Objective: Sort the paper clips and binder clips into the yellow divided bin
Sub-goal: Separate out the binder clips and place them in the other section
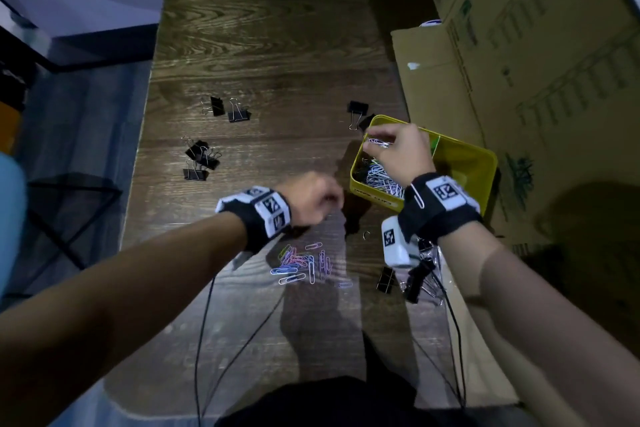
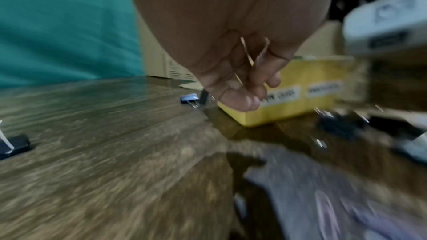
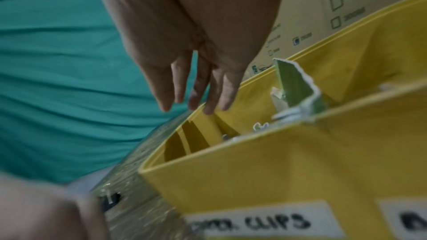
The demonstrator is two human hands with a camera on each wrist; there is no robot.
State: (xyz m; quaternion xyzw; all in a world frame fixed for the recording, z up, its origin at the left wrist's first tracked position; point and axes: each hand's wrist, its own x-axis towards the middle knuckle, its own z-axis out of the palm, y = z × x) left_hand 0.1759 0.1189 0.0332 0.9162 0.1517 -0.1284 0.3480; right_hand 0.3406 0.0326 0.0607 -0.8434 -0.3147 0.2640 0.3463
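The yellow divided bin [image 1: 464,158] stands at the table's right; its left compartment holds a heap of paper clips [image 1: 381,177]. My right hand [image 1: 375,135] hovers over that compartment with straight fingers [image 3: 221,90], a few paper clips [image 1: 379,143] just under them. My left hand [image 1: 329,198] is curled left of the bin [image 2: 298,96] and grips thin paper clips [image 2: 246,52]. Several coloured paper clips [image 1: 301,263] lie loose on the table near me. Black binder clips lie at the far left [image 1: 239,113], mid left [image 1: 201,156], behind the bin [image 1: 358,109] and near my right wrist [image 1: 387,279].
Cardboard boxes [image 1: 519,45] stand along the right side, close behind the bin. A green divider [image 3: 293,87] splits the bin, and its front wall [image 3: 254,180] carries labels. Black cables [image 1: 204,340] run across the near table. The table's left edge [image 1: 138,166] drops off to the floor.
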